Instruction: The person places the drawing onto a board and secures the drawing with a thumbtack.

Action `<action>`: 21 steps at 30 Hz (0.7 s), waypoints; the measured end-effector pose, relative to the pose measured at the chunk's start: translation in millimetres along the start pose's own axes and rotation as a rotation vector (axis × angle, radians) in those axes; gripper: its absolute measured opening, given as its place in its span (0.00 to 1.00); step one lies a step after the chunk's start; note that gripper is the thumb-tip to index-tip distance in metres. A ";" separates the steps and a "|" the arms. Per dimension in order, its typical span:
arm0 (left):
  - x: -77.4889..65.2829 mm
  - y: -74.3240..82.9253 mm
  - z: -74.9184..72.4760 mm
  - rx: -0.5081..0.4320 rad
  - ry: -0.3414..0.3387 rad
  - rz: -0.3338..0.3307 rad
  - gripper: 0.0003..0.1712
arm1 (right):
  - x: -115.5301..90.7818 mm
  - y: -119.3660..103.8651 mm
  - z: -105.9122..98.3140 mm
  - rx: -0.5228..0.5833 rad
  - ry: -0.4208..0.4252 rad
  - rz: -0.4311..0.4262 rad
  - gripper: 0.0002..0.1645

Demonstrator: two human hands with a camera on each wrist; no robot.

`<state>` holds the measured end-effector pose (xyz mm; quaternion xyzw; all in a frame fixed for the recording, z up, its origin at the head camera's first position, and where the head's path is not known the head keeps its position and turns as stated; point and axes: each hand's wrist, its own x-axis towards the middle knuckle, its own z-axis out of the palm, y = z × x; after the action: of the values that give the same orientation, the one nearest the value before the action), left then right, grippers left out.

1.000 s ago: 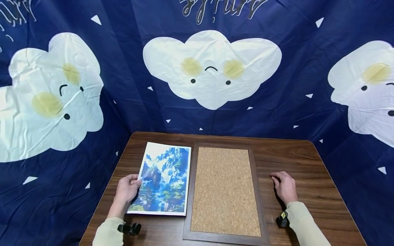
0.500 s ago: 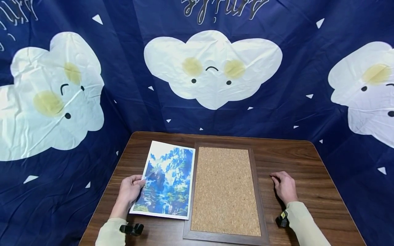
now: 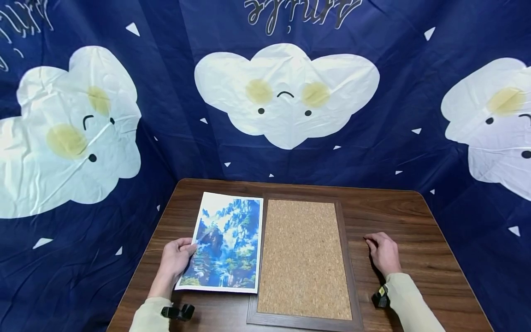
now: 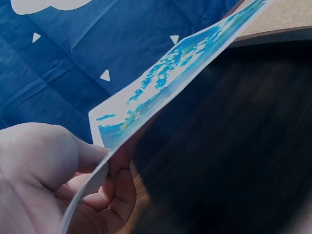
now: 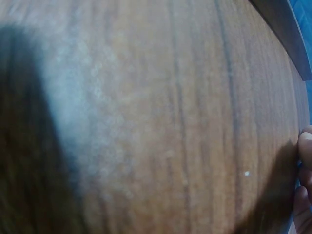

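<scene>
My left hand (image 3: 176, 258) pinches the left edge of a printed landscape picture (image 3: 224, 244), which shows blue mountains, trees and a waterfall inside a white border. In the left wrist view the thumb lies on the front of the print (image 4: 161, 73) and the curled fingers are behind it; the sheet is raised off the table at a slant. Its right edge overlaps the left side of a brown-framed cork board (image 3: 304, 258). My right hand (image 3: 383, 252) rests on the table right of the board, fingers loosely bent, with nothing visible in them.
The dark wood-grain table (image 3: 406, 212) has rounded far corners. A blue cloth (image 3: 166, 115) with white clouds and small triangles hangs around its back and sides. Each wrist carries a small black camera (image 3: 178, 312).
The left hand has moved slightly right with the picture, bringing its right edge over the board's frame. The right hand has stayed in place.
</scene>
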<state>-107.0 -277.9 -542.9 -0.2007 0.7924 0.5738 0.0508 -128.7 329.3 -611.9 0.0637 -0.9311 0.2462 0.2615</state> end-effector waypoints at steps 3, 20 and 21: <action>-1.5 -0.9 3.7 -0.026 -0.010 0.001 0.18 | -0.4 0.0 -0.1 0.000 -0.001 -0.002 0.10; -4.6 -1.7 22.3 -0.052 -0.030 -0.025 0.18 | -1.2 -0.9 -0.1 0.007 0.003 0.009 0.09; -4.7 -1.0 23.6 -0.053 -0.031 -0.025 0.18 | -1.1 -0.9 -0.2 0.007 0.004 0.009 0.09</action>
<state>-105.9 -255.0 -550.3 -0.2030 0.7734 0.5970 0.0650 -127.4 328.7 -612.0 0.0597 -0.9300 0.2507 0.2622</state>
